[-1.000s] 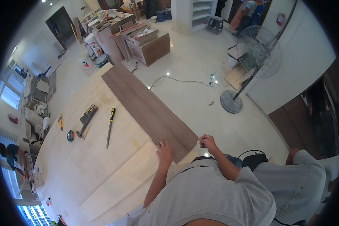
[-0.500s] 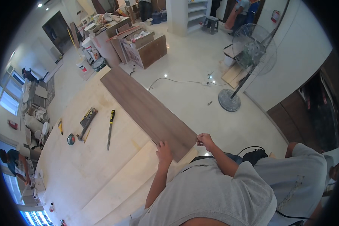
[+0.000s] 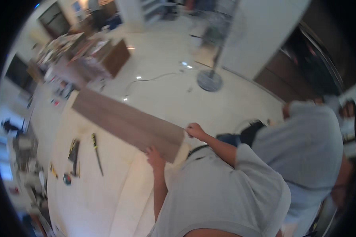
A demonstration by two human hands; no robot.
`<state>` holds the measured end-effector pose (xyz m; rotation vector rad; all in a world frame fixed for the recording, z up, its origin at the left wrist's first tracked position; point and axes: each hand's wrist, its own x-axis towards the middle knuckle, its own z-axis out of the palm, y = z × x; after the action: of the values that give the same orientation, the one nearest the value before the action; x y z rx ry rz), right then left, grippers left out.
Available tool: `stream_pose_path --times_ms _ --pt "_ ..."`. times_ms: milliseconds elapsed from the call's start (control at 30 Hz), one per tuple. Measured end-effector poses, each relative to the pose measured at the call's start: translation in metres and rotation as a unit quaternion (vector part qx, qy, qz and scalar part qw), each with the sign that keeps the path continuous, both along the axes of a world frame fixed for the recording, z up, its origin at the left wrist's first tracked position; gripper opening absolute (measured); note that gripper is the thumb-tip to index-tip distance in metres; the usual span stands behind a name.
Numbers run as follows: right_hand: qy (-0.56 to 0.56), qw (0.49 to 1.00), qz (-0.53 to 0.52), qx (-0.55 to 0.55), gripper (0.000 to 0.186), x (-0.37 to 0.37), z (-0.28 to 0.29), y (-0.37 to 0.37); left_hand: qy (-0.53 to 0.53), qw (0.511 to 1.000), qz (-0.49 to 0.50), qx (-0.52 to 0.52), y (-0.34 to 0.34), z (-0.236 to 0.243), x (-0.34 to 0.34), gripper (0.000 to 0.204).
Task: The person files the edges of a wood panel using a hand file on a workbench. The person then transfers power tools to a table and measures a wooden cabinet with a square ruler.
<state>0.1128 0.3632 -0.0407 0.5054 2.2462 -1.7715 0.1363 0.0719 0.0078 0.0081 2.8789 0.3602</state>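
A long brown wood-grain board (image 3: 128,122) lies along the far edge of the pale wooden worktable (image 3: 103,189). My left hand (image 3: 156,158) rests at the board's near long edge, fingers apart, their tips on its surface. At the board's right end corner, my right hand (image 3: 195,131) is closed in a pinch; whatever is between its fingers is too small and blurred to make out. Left of the board lie a file (image 3: 98,156) with a yellow-and-black handle, a hammer (image 3: 74,169), a round tape measure (image 3: 67,179) and a small yellow tool (image 3: 53,171).
Close on my right stands a person in a grey shirt (image 3: 300,146). Beyond the table are a pedestal fan (image 3: 209,80) and a cable (image 3: 152,78) on the glossy floor. Stacked panels and boxes (image 3: 114,59) stand at the far left.
My view has swung to the right, so the board, tools and fan appear further left. Both hands keep their places at the board.
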Motion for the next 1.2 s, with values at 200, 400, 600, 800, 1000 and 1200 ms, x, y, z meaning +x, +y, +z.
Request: stream_pose_path --times_ms 200,400,600,800,1000,1200 --pt "-0.052 0.989 -0.108 -0.089 0.030 0.027 0.008 0.041 -0.013 1.000 -0.017 -0.008 0.005 0.027 0.001 0.067" --pt "-0.136 0.971 -0.184 -0.072 0.039 0.071 -0.004 0.088 -0.030 0.999 -0.032 -0.014 0.006 0.038 -0.003 0.069" --pt "-0.211 0.959 -0.170 0.078 0.032 0.099 -0.045 0.125 -0.008 0.999 -0.034 -0.009 0.004 0.030 -0.004 0.070" --pt "-0.309 0.902 -0.073 0.293 0.043 0.092 -0.073 0.144 -0.009 0.999 -0.034 -0.025 0.007 0.033 -0.003 0.087" --pt "-0.290 0.912 -0.094 0.274 0.045 0.039 -0.074 0.146 -0.090 0.995 -0.036 -0.036 0.015 0.033 -0.023 0.112" --pt "-0.341 0.907 -0.136 0.208 0.042 0.017 -0.092 0.164 -0.112 0.990 -0.083 -0.035 0.016 0.018 -0.070 0.125"
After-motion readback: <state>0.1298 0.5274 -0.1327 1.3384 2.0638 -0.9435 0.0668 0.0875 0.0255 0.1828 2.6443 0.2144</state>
